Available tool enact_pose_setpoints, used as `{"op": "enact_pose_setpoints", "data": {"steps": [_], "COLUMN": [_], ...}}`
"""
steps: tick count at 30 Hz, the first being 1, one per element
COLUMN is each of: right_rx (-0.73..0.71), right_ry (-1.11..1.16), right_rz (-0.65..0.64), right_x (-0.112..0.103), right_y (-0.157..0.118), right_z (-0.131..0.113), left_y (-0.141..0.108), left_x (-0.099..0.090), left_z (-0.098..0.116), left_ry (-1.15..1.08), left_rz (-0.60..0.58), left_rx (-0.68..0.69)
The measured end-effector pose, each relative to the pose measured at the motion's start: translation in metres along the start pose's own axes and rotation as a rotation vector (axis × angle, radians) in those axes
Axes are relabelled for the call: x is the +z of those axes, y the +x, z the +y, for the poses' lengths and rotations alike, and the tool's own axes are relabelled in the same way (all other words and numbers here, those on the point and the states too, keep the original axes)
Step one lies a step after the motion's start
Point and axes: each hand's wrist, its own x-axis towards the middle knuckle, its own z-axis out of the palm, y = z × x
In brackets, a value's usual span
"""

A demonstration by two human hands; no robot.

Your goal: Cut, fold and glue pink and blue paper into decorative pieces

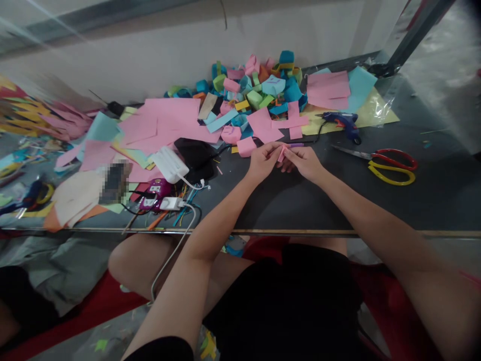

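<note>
Above the dark tabletop, my left hand and my right hand meet, both pinching one small piece of pink paper between thumbs and fingertips. The piece looks folded, though fingers cover part of it. Just behind my hands lies a purple stick or pen, partly hidden. A folded pink paper box sits left of my left hand, and a pink paper cross lies farther back. To the right of my right hand are scissors with red and yellow handles, blades apart.
A blue glue gun rests on yellow paper. Many coloured paper pieces are heaped against the wall. On the left are pink sheets, a white power adapter, a purple power strip with cables, a phone and another glue gun.
</note>
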Motion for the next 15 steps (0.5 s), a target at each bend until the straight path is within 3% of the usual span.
{"op": "enact_pose_setpoints", "data": {"steps": [15], "right_rx": [0.104], "right_ry": [0.086], "right_rz": [-0.033], "right_x": [0.0023], "right_y": [-0.0009], "right_z": [-0.0074], "left_y": [0.0005], "left_x": [-0.0095], "left_z": [-0.0036], "left_ry": [0.166], "left_rz": [0.05], "left_rx": [0.106]}}
